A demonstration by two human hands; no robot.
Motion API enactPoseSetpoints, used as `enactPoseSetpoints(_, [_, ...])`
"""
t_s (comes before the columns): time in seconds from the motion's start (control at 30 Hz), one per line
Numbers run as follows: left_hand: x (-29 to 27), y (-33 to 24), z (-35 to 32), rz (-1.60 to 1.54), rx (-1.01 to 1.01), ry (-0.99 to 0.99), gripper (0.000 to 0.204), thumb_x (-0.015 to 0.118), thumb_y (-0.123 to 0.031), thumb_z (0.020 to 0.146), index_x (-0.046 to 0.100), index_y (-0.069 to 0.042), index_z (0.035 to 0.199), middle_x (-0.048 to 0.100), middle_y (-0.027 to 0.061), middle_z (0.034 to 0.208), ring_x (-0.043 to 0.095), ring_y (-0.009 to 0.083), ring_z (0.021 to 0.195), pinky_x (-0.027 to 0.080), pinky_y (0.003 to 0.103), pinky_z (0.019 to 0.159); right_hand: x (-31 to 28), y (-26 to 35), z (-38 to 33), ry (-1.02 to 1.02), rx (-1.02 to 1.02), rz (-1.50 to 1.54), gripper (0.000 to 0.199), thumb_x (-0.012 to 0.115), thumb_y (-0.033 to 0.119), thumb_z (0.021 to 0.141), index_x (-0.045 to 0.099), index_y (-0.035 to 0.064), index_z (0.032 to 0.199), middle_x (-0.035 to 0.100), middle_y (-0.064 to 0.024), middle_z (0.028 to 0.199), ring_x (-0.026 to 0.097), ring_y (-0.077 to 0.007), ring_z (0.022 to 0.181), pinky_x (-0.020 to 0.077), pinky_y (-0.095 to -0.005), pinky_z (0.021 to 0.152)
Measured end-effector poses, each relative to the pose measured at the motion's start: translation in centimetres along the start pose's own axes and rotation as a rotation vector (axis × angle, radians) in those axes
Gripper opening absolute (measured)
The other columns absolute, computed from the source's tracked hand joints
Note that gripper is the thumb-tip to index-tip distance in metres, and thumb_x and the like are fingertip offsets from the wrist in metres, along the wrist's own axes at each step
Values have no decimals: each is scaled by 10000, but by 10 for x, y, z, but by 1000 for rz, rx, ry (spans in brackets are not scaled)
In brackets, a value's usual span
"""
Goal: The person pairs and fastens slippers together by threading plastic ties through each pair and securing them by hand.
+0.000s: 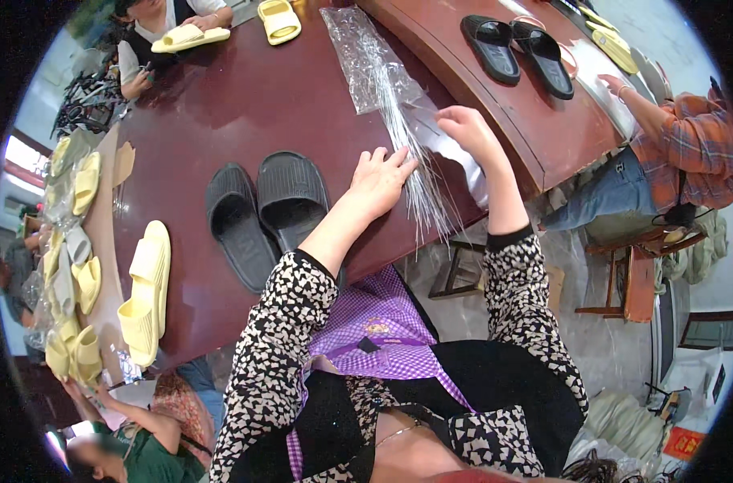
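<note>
A bundle of thin white plastic-looking strands (395, 121) lies on the dark red table (181, 121), its far end inside a clear plastic bag (346, 50). My left hand (380, 183) rests on the strands' near part, fingers stretched out and a little apart. Just right of the bundle, my right hand (471, 134) is raised with its fingers curled together; anything pinched in them is too small to make out. Left of my left forearm sits a pair of black slide sandals, the left slide (241, 227) beside the right slide (292, 193), partly covered by my sleeve.
Yellow slides (146, 294) lie at the table's left edge; another yellow slide (278, 22) is at the far side. Across the table a person holds a yellow slide (191, 38). Black slides (518, 52) stand on the right table, near a person in a plaid shirt (700, 145).
</note>
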State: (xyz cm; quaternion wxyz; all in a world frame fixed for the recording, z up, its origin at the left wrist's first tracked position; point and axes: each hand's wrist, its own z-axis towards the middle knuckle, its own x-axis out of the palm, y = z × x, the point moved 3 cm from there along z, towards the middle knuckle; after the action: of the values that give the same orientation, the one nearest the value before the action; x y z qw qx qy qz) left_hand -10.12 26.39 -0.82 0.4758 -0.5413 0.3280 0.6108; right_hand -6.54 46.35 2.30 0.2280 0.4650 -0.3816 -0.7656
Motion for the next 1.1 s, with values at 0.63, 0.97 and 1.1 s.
enactPoseSetpoints(0.63, [-8, -2, 4, 19, 2, 41, 496, 491, -32, 768, 531, -185, 1237, 460, 65, 1336, 483, 291, 1087, 374, 399, 865, -101, 51, -130, -223, 110, 882, 94, 533, 84, 884, 592, 10, 888, 375, 71, 532, 311, -19, 433, 234, -183, 403])
enactPoseSetpoints(0.97, [-7, 10, 12, -82, -2, -90, 448, 478, -69, 789, 556, -194, 1213, 444, 59, 1340, 494, 277, 1040, 362, 392, 863, -47, 34, -131, 4, 147, 279, 116, 565, 94, 872, 630, -2, 867, 547, 46, 697, 473, -26, 615, 365, -180, 535])
enactPoseSetpoints(1.1, [-12, 20, 29, 137, 132, -240, 437, 463, -82, 809, 557, -204, 1219, 442, 69, 1348, 489, 268, 1050, 370, 376, 863, -27, 32, -133, 112, 222, 360, 111, 571, 85, 864, 620, -14, 870, 559, 46, 741, 492, -36, 692, 397, -190, 608])
